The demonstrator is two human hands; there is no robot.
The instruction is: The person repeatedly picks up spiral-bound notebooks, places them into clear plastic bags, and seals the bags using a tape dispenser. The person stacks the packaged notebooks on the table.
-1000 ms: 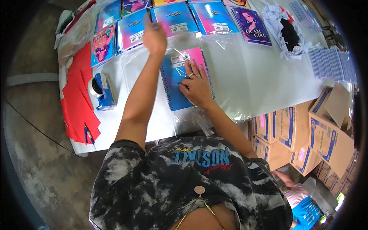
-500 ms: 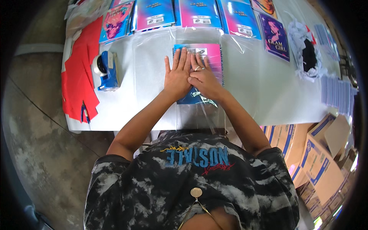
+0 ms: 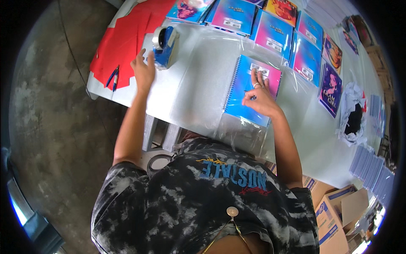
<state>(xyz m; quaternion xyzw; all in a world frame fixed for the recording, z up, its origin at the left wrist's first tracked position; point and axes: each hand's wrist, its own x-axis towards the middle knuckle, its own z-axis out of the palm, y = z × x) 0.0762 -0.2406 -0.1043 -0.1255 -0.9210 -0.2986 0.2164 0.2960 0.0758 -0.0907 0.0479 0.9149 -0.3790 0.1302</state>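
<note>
item: tape dispenser (image 3: 164,53), blue, pale roll fitted; upper left of the frame on the worktop (image 3: 160,96), long axis running roughly up and down. it lies just right of the fingers of your left hand (image 3: 144,70), the nearer hand; those fingers are parted wide, nothing visible in them.

item: spiral notebook (image 3: 240,86), blue and pink, right of centre, tilted, coil on its left; clear film (image 3: 241,137) extends below it. your right hand (image 3: 260,100) rests over it, thumb and forefinger narrow; you cannot tell whether they pinch anything.

obscured: cover under that hand; left-hand contact, blurred. cut off: some other notebooks (image 3: 275,34), upper edge.
</note>
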